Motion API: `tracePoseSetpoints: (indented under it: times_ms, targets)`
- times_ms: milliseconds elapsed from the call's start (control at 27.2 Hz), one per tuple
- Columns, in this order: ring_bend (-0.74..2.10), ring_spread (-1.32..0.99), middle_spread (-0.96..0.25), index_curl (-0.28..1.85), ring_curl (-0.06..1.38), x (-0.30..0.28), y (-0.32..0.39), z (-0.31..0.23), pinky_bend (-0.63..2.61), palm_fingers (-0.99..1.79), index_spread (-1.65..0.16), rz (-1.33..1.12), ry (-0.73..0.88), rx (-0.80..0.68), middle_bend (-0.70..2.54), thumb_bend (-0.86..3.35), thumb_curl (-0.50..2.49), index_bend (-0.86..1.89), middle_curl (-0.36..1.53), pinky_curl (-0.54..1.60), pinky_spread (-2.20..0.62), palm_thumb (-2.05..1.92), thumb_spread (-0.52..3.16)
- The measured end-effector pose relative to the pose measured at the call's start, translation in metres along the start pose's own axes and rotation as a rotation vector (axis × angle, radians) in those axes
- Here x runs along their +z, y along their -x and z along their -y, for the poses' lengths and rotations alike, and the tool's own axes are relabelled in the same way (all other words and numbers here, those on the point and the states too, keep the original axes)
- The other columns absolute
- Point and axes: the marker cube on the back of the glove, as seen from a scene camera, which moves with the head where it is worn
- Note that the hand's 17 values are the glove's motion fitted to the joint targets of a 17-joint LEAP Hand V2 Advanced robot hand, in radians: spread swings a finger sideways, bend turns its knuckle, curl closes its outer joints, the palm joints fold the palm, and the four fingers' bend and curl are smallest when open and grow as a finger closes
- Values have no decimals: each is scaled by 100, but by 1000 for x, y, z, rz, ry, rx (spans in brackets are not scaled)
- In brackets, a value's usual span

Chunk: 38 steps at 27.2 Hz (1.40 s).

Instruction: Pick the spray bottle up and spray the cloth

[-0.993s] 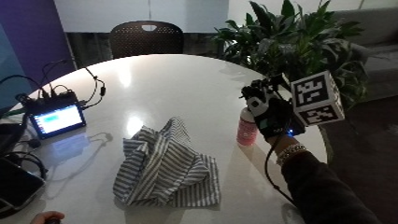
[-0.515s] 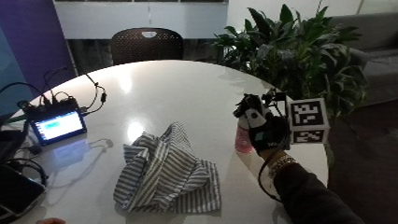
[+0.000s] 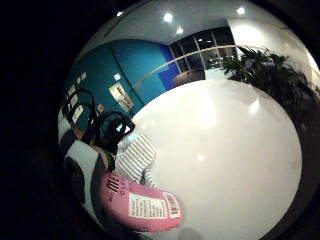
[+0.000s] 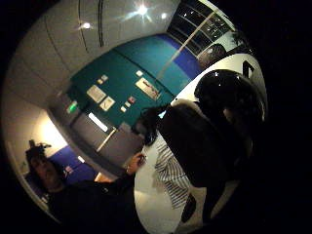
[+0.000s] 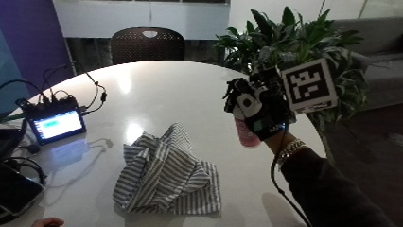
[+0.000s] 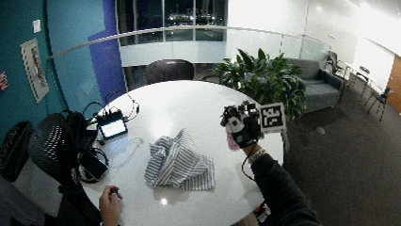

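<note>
I've got my gloved right hand curled round the pink spray bottle, lifted off the table at three o'clock from the striped cloth. Light, slick plastic, I'd guess; grip the neck.

Glossy white table, striped cloth

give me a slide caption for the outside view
Gloved right hand holds pink spray bottle beside striped cloth on white table.
</note>
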Motion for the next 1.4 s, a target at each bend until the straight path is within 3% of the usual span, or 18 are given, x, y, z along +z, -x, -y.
tracePoseSetpoints:
  times_ms: [478, 735, 1397]
  targets:
    - [69, -12, -17, 47, 45, -1, 61, 43, 40, 145, -26, -222, 584, -214, 61, -1, 18, 40, 49, 38, -27, 45, 132]
    - [70, -12, -17, 49, 45, 32, 83, 30, 41, 144, -25, -516, 1107, -66, 62, -1, 18, 41, 49, 38, -27, 44, 133]
    - [71, -12, -18, 52, 45, 106, 53, -73, 42, 143, -26, -902, 1600, -73, 64, -1, 16, 39, 49, 39, -27, 42, 134]
